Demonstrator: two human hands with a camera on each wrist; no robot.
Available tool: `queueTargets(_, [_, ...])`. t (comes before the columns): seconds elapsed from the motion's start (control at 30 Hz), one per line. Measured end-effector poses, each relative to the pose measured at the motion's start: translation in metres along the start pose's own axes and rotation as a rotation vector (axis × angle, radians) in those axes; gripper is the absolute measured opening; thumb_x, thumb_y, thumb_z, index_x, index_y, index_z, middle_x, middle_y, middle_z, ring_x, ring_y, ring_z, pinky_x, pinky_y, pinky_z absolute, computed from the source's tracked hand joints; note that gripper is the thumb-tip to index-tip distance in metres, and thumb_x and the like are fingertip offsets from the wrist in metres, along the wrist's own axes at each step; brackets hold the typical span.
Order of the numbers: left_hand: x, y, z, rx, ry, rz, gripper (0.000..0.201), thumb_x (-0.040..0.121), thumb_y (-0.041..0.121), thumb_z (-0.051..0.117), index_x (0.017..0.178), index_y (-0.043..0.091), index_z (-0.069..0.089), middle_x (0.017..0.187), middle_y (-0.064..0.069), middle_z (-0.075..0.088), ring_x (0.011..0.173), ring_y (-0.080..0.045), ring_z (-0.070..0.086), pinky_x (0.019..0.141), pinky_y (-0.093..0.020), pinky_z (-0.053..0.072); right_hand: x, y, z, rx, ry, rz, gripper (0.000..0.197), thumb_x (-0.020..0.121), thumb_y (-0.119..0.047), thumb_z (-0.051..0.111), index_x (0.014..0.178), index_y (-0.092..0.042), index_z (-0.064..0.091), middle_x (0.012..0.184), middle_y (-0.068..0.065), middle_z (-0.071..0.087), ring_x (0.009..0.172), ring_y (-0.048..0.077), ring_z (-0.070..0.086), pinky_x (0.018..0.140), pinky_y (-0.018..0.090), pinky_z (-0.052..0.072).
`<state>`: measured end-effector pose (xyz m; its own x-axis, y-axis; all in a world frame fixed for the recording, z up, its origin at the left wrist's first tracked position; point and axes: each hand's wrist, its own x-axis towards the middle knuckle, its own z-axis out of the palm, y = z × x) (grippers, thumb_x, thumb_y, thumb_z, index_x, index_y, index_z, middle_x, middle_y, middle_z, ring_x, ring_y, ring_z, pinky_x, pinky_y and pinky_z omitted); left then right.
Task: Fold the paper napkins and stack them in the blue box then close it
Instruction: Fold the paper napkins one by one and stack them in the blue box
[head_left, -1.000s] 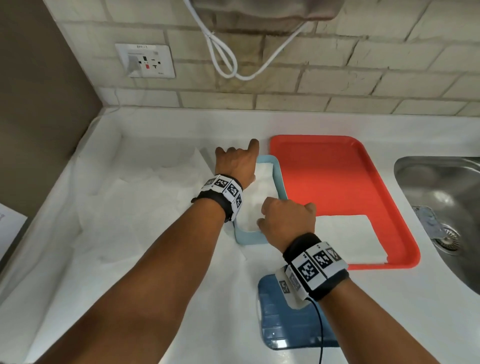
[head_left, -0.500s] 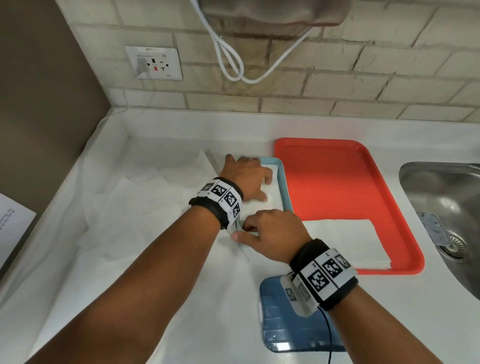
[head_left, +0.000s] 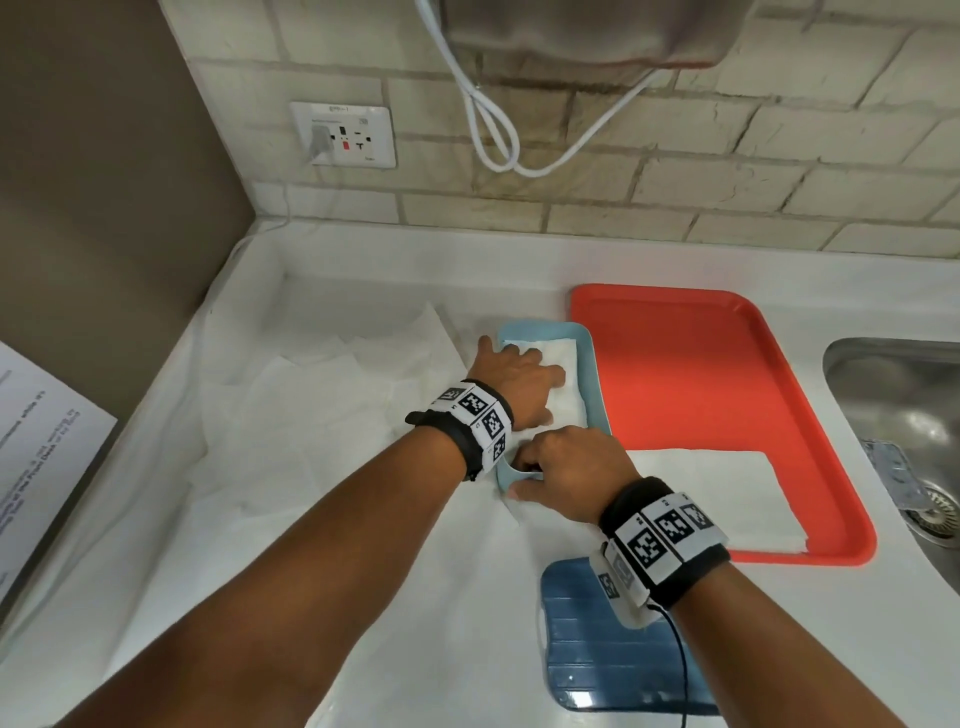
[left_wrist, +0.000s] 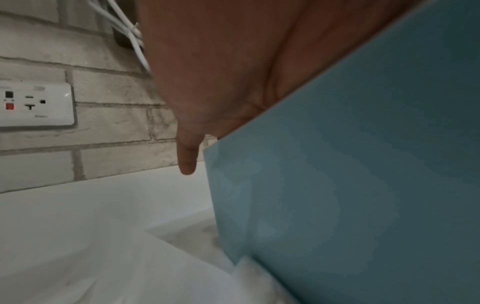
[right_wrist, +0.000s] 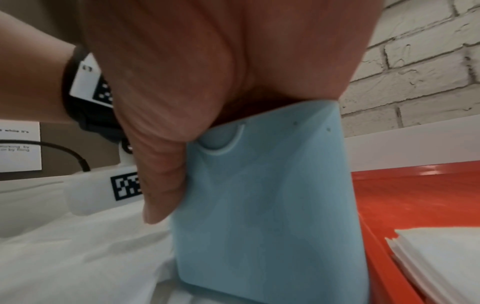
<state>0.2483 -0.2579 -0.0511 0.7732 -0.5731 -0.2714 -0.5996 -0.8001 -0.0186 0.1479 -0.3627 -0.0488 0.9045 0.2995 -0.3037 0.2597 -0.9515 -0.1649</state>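
The light blue box (head_left: 593, 384) stands open on the counter beside the red tray, with folded white napkins (head_left: 565, 353) inside. My left hand (head_left: 514, 376) lies flat on those napkins, fingers straight, its thumb (left_wrist: 187, 160) hanging outside the box's left wall (left_wrist: 337, 185). My right hand (head_left: 561, 467) grips the box's near end (right_wrist: 259, 205): fingers curl over the rim, and the thumb (right_wrist: 161, 185) lies against the outer wall. The darker blue lid (head_left: 582, 654) lies flat near the counter's front, partly under my right wrist.
A red tray (head_left: 675, 364) right of the box holds a stack of folded napkins (head_left: 727, 493). Unfolded white napkins (head_left: 311, 410) cover the counter on the left. A steel sink (head_left: 909, 410) lies far right. A socket (head_left: 345, 135) and a white cable (head_left: 493, 130) are on the brick wall.
My left hand came off the box's far corner and settled flat on the napkins inside. My right hand shifted left along the near end and took hold of the rim.
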Motion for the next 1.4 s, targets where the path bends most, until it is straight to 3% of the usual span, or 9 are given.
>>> queueTargets(0.13, [-0.027, -0.01, -0.01, -0.224, 0.141, 0.056, 0.047, 0.1, 0.051, 0.057, 0.145, 0.037, 0.052, 0.158, 0.0, 0.043, 0.144, -0.027, 0.038, 0.12, -0.051, 0.023, -0.004, -0.005, -0.008, 0.025, -0.04, 0.015, 0.034, 0.089, -0.063, 0.059, 0.103, -0.033, 0.069, 0.104, -0.009, 0.07, 0.095, 0.016, 0.062, 0.069, 0.028, 0.039])
queueTargets(0.27, [-0.078, -0.048, -0.012, -0.749, 0.446, 0.01, 0.019, 0.097, 0.042, 0.066, 0.11, 0.03, 0.071, 0.12, 0.01, 0.067, 0.107, -0.015, 0.065, 0.094, -0.04, 0.052, -0.01, -0.013, -0.03, 0.237, 0.14, 0.05, 0.043, 0.082, -0.076, 0.055, 0.092, -0.036, 0.069, 0.088, -0.018, 0.065, 0.083, 0.005, 0.059, 0.069, 0.03, 0.048])
queueTargets(0.43, [-0.163, -0.103, 0.013, -1.065, 0.549, -0.245, 0.005, 0.094, 0.036, 0.07, 0.094, 0.032, 0.073, 0.09, 0.018, 0.073, 0.081, -0.009, 0.07, 0.082, -0.035, 0.058, -0.002, -0.062, -0.052, 0.355, 0.409, 0.1, 0.029, 0.092, -0.058, 0.059, 0.087, -0.033, 0.073, 0.075, -0.017, 0.068, 0.076, 0.008, 0.065, 0.068, 0.032, 0.051])
queueTargets(0.57, [-0.215, -0.135, 0.048, -1.254, 0.597, -0.385, 0.011, 0.099, 0.017, 0.069, 0.09, 0.023, 0.073, 0.085, 0.005, 0.074, 0.073, -0.016, 0.071, 0.069, -0.026, 0.056, 0.039, -0.1, -0.027, 0.443, 0.169, 0.113, 0.03, 0.089, -0.061, 0.061, 0.097, -0.035, 0.073, 0.099, -0.015, 0.073, 0.097, 0.013, 0.066, 0.086, 0.036, 0.054])
queueTargets(0.67, [-0.228, -0.153, 0.069, -1.346, 0.638, -0.533, 0.018, 0.097, 0.011, 0.068, 0.086, 0.024, 0.072, 0.081, 0.006, 0.074, 0.069, -0.013, 0.069, 0.062, -0.015, 0.049, 0.072, -0.125, -0.004, 0.428, -0.019, 0.142, 0.055, 0.09, -0.061, 0.061, 0.13, -0.024, 0.063, 0.129, -0.003, 0.065, 0.119, 0.02, 0.059, 0.099, 0.032, 0.045])
queueTargets(0.77, [-0.231, -0.167, 0.079, -1.388, 0.645, -0.579, 0.015, 0.097, 0.015, 0.069, 0.087, 0.025, 0.071, 0.085, 0.004, 0.075, 0.068, -0.011, 0.068, 0.064, -0.018, 0.048, 0.096, -0.145, 0.012, 0.417, -0.02, 0.225, 0.078, 0.085, -0.071, 0.06, 0.142, -0.02, 0.05, 0.141, 0.003, 0.053, 0.125, 0.025, 0.054, 0.101, 0.037, 0.045])
queueTargets(0.93, [-0.237, -0.178, 0.077, -1.38, 0.619, -0.55, 0.013, 0.099, 0.018, 0.067, 0.089, 0.025, 0.071, 0.085, 0.005, 0.074, 0.067, -0.009, 0.068, 0.061, -0.014, 0.046, 0.113, -0.159, 0.02, 0.403, 0.024, 0.342, 0.082, 0.079, -0.068, 0.07, 0.142, -0.022, 0.045, 0.139, 0.002, 0.053, 0.125, 0.027, 0.055, 0.098, 0.04, 0.047])
queueTargets(1.17, [-0.234, -0.179, 0.093, -1.466, 0.496, -0.602, 0.012, 0.096, 0.03, 0.072, 0.099, 0.019, 0.072, 0.093, 0.002, 0.074, 0.069, -0.009, 0.07, 0.069, -0.026, 0.049, 0.103, -0.152, 0.01, 0.608, 0.245, 0.35, 0.017, 0.087, -0.046, 0.071, 0.092, -0.033, 0.061, 0.097, -0.011, 0.069, 0.098, 0.02, 0.065, 0.081, 0.032, 0.049])
queueTargets(1.4, [-0.223, -0.171, 0.075, -1.518, 0.467, -0.706, 0.04, 0.094, 0.056, 0.066, 0.104, 0.018, 0.071, 0.098, 0.001, 0.076, 0.074, -0.01, 0.071, 0.071, -0.028, 0.055, 0.091, -0.154, -0.013, 0.879, 0.47, 0.117, 0.017, 0.091, -0.032, 0.071, 0.078, -0.027, 0.061, 0.079, -0.019, 0.066, 0.071, -0.007, 0.058, 0.065, 0.011, 0.039])
